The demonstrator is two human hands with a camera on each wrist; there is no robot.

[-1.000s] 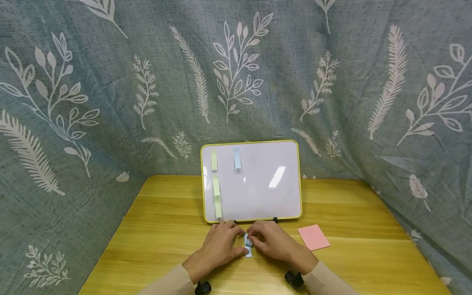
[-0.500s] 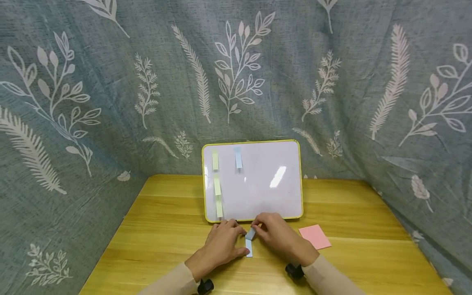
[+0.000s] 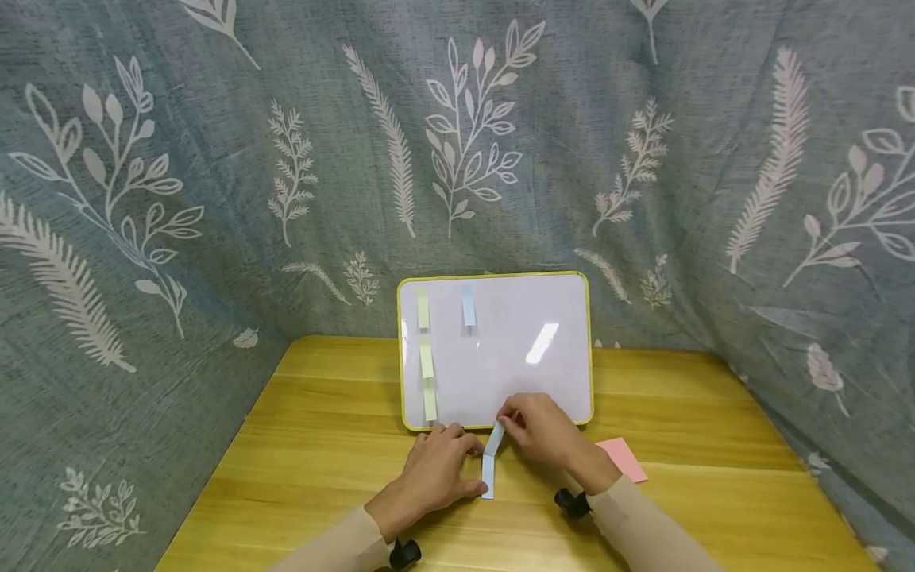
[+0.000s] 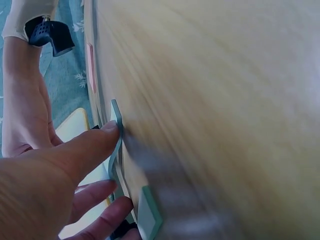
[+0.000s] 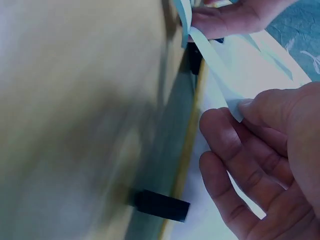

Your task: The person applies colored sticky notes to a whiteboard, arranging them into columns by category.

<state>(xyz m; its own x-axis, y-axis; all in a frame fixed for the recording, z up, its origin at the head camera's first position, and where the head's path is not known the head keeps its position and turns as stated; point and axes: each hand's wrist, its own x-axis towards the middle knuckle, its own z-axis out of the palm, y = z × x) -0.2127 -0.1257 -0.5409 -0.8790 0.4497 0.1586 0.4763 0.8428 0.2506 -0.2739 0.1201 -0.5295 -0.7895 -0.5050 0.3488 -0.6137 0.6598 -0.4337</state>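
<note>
On the table, a narrow light-blue sticky-note pad lies between my hands. My left hand holds it down, thumb at the near end and index finger by the far end. A blue sticky note slants up from the pad, its far end pinched between the thumb and index finger of my right hand. In the right wrist view the lifted note curves from the pad to the fingertips. A small pale-green pad shows by the left fingers in the left wrist view; the left hand hides it from the head view.
Behind the hands a yellow-framed whiteboard leans on black feet. Several green notes run down its left side, with a blue note near the top. A pink square pad lies right, partly behind the right forearm.
My right hand has moved away from the pad toward the whiteboard, lifting the blue note from a curled fold into a long slanting strip. The left hand stays on the pad.
</note>
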